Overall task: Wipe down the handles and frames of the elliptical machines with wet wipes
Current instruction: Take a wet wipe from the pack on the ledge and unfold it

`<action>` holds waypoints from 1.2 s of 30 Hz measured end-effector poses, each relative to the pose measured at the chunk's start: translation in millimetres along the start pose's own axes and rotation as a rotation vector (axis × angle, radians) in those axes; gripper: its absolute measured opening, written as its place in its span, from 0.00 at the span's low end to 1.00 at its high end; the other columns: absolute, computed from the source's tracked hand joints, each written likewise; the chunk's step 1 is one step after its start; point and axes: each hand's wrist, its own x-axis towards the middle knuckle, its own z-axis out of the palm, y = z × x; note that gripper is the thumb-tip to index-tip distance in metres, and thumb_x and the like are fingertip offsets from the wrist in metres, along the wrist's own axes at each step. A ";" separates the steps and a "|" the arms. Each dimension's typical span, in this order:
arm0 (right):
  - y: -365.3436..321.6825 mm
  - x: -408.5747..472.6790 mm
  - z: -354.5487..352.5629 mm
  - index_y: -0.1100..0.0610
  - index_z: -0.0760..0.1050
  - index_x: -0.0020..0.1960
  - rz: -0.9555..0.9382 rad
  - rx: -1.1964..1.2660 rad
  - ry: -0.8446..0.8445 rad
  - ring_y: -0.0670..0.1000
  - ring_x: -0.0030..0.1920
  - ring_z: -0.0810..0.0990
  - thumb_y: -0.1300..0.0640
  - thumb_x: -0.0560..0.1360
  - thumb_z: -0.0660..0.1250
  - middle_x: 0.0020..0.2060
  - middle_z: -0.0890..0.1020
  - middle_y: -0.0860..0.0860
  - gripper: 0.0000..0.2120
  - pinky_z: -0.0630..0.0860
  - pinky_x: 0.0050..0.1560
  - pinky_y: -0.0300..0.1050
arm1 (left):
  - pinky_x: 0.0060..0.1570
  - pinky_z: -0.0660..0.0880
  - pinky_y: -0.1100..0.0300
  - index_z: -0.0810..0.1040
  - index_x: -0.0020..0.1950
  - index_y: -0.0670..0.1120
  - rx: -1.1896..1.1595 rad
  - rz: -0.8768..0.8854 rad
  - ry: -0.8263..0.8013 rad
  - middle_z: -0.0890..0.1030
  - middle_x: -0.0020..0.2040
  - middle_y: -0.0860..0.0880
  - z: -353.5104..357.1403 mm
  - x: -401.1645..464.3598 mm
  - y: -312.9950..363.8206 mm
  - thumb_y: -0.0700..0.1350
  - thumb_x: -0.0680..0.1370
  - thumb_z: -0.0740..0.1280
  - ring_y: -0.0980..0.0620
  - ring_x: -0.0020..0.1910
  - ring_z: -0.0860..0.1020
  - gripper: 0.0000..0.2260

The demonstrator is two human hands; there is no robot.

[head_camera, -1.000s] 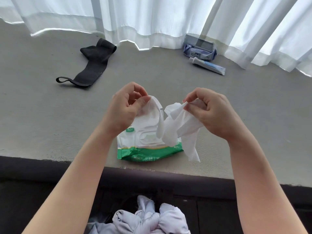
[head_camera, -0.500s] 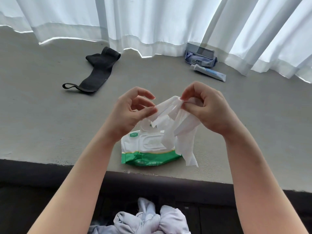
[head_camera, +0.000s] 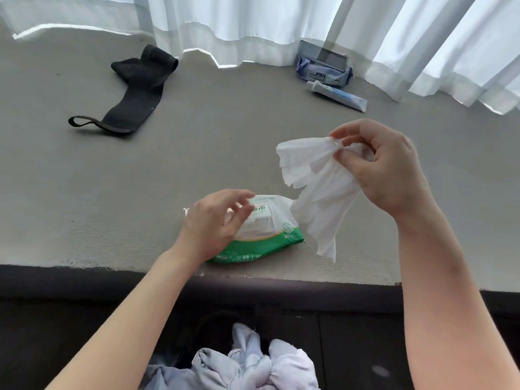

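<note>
Our right hand (head_camera: 388,167) pinches the crumpled white wet wipe (head_camera: 315,190) by its upper corner, thumb and fingertips closed on the bunched edge, and the sheet hangs down and to the left of the hand, its loose tail dangling just over the near part of the grey counter (head_camera: 84,192). The wipe's long axis runs steeply downward from the pinch, with a shorter flap sticking out sideways toward the left. Our left hand (head_camera: 213,220) is low and empty, fingers spread and relaxed above the white-and-green soft pack of wet wipes (head_camera: 270,235), which lies flat on the counter near its front edge with its lid flap toward us; whether the fingers actually touch the pack we cannot tell.

The relation that matters for what comes next, as we judge it: the wipe is up and to the right of the free left hand, hanging just beside the pack's right end, so the left hand is the nearer one to catch the hanging tail and spread the sheet open (or to press the pack's lid shut first). No elliptical machine is in view, so we take the wiping itself as not yet begun.

Farther back on the counter lie a black fabric strap (head_camera: 135,88) and a white tube (head_camera: 337,95), well apart from our hands.
</note>
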 end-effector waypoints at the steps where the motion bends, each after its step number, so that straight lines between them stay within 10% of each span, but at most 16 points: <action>1: 1.6 -1.1 0.6 0.45 0.79 0.49 0.003 0.005 -0.002 0.34 0.43 0.77 0.64 0.74 0.69 0.41 0.80 0.40 0.13 0.68 0.43 0.24 | 0.48 0.75 0.58 0.82 0.58 0.46 0.104 0.074 -0.046 0.83 0.49 0.53 6.2 -8.9 -0.3 0.53 0.78 0.63 0.56 0.45 0.79 0.16; 6: 6.5 -4.4 4.9 0.45 0.80 0.50 -0.016 0.014 -0.017 0.36 0.43 0.77 0.64 0.74 0.69 0.41 0.81 0.43 0.13 0.69 0.45 0.26 | 0.59 0.69 0.52 0.81 0.62 0.45 0.487 0.163 -0.162 0.81 0.61 0.47 38.6 -37.6 -5.4 0.54 0.78 0.60 0.44 0.58 0.79 0.20; 24: 3.4 -8.1 3.1 0.47 0.81 0.50 -0.091 0.026 -0.087 0.36 0.44 0.78 0.63 0.74 0.70 0.41 0.82 0.44 0.12 0.70 0.47 0.29 | 0.71 0.58 0.53 0.72 0.72 0.45 0.578 0.228 -0.396 0.73 0.72 0.45 36.5 -52.3 -21.0 0.58 0.85 0.41 0.46 0.71 0.71 0.29; 27: -2.7 -7.8 1.0 0.47 0.82 0.50 -0.107 0.023 -0.111 0.36 0.43 0.77 0.62 0.74 0.71 0.42 0.82 0.44 0.11 0.70 0.46 0.28 | 0.74 0.53 0.60 0.68 0.75 0.49 0.373 0.173 -0.375 0.69 0.74 0.52 32.6 -50.2 -18.9 0.63 0.83 0.42 0.53 0.73 0.67 0.30; 30: -9.3 -10.1 -2.1 0.47 0.82 0.50 -0.126 0.022 -0.176 0.37 0.42 0.77 0.61 0.74 0.72 0.41 0.82 0.42 0.10 0.70 0.43 0.28 | 0.68 0.69 0.58 0.71 0.68 0.59 -0.263 -0.192 -0.098 0.75 0.65 0.60 9.0 -40.2 -1.7 0.60 0.80 0.62 0.64 0.64 0.74 0.18; 32: -14.3 -9.7 -3.4 0.46 0.82 0.49 -0.139 0.026 -0.218 0.36 0.42 0.78 0.61 0.74 0.72 0.41 0.82 0.42 0.10 0.71 0.43 0.26 | 0.65 0.72 0.60 0.73 0.65 0.60 -0.404 -0.158 0.174 0.75 0.65 0.61 -11.3 -30.7 17.9 0.57 0.75 0.68 0.60 0.63 0.76 0.19; 36: -27.4 -4.7 5.9 0.44 0.77 0.46 -0.151 0.110 -0.300 0.37 0.37 0.76 0.63 0.72 0.73 0.37 0.82 0.41 0.14 0.69 0.40 0.27 | 0.57 0.75 0.65 0.74 0.63 0.61 -0.500 -0.061 0.150 0.79 0.61 0.62 -27.4 -2.1 51.4 0.53 0.71 0.74 0.60 0.61 0.78 0.22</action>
